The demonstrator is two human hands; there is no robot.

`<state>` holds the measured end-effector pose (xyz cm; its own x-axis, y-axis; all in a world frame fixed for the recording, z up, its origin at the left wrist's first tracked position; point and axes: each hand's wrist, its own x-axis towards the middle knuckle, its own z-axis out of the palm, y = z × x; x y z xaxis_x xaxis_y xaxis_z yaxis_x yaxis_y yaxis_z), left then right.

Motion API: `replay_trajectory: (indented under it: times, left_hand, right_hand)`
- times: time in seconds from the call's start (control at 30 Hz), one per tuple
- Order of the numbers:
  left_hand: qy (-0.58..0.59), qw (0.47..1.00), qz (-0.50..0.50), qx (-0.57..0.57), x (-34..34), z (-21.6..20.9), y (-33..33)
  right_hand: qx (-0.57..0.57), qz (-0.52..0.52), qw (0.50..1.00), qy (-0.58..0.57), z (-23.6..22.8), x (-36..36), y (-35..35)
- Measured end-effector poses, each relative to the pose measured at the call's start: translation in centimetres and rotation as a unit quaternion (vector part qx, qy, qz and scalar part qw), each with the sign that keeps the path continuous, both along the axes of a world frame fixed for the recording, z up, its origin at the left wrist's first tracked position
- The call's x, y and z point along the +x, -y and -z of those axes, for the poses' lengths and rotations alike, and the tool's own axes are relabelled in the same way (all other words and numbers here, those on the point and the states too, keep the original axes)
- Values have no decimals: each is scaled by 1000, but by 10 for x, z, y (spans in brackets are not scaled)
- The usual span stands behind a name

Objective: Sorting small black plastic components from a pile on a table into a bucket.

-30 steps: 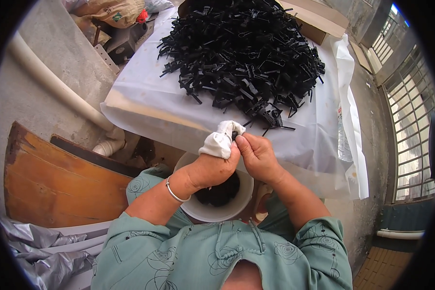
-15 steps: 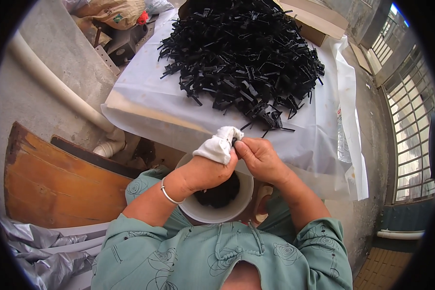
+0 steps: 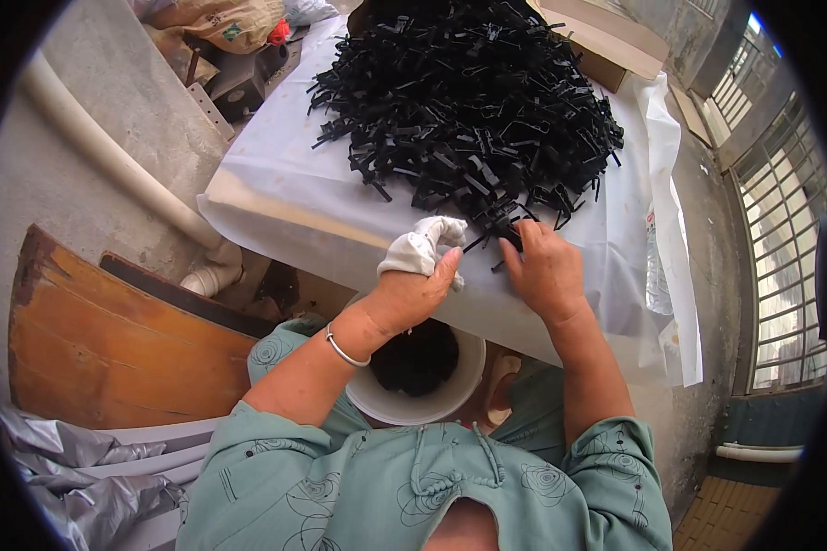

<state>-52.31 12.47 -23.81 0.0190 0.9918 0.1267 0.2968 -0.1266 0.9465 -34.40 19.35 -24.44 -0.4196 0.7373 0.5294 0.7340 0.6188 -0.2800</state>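
A large heap of small black strip-like pieces, perhaps plastic clips, lies on a table covered with white sheeting. At its near edge, my right hand has its thumb and fingers closed about a black piece, partly hidden by the fingers. Just left of it, my left hand is held over the table's front edge. A white cloth glove covers its fingers, while the thumb is bare and stands apart from them; nothing shows in its grasp. Below my left hand is a white bucket with black pieces inside.
White sheeting hangs over the table's front edge. An opened cardboard box stands behind the heap. To the left are a curved brown board and a pale pipe. A barred window is at the right.
My hands have parted. The right hand has moved forward and right to the heap's near edge; the left has shifted slightly forward, and its thumb has come away from the gloved fingers.
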Motion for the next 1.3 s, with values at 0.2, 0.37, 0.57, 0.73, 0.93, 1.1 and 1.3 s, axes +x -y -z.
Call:
replay_trajectory:
  times: [0.2,0.37,0.57,0.73,0.93,1.1,1.3]
  left_hand:
    - [149,987,46,27,6,7,-3]
    - [212,976,-3,-48,2,5,-1]
    - [180,984,0,-4,13,5,3]
    - [230,972,32,-33,9,0,10]
    - [0,998,-42,56,7,2,9]
    - [-133,970,-56,197,11,0,11]
    - [-100,980,-45,165,9,-1,14]
  right_hand:
    - [-218,-128,952,-169,-11,-11,21]
    - [-174,-238,937,-185,-17,-10,26]
    - [-62,-224,949,-211,-8,-25,31]
    - [-301,-145,908,-254,0,-21,17]
    - [-241,-230,907,-257,1,-23,23]
    - [-298,-215,894,-258,13,-26,25]
    - [-404,-208,816,-358,10,-32,34]
